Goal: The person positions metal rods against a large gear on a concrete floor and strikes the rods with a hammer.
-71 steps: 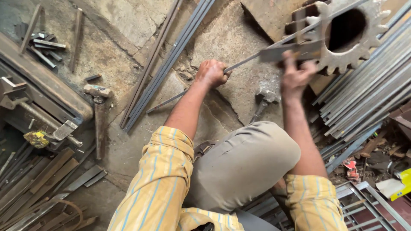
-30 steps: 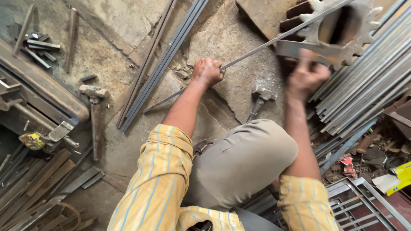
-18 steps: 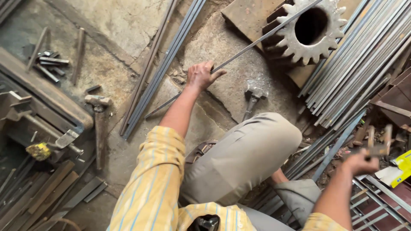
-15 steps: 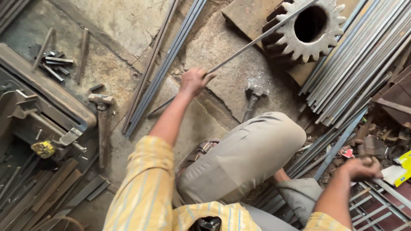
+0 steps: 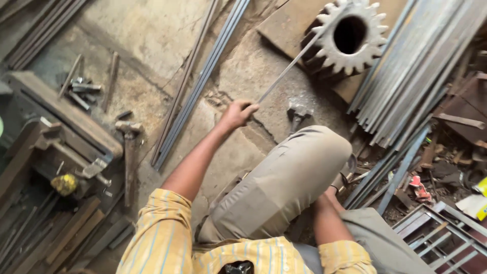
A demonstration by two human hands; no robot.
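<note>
Left hand (image 5: 238,112) closed in a full fist round the near end of a long thin grey steel rod (image 5: 297,60). Rod runs up and to the right from the fist, its far part lying across the rim of a big rusty toothed gear wheel (image 5: 350,38) with a round dark bore. Gear sits at the far right on a flat brown steel plate (image 5: 284,25).

Right hand: forearm drops behind the raised knee in tan trousers (image 5: 284,177); hand itself is hidden, cannot tell whether it is open or holding anything.

Around: a steel-headed hammer (image 5: 296,112) lies on the concrete floor (image 5: 142,30) just beside the knee, near the fist. Second hammer, rusty-headed with a dark handle (image 5: 129,152), lies to the left, well apart. A pair of long grey flat bars (image 5: 203,83) runs diagonally left of the fist. Heap of grey steel strips (image 5: 411,76) to the right of the gear.

Judgement on handling: rod is long and springy, so a firm grip low at the end, as here, with the gear acting as the rest, should keep it steady. Contact point on the teeth is probably touching, but blur makes it unsure.
</note>
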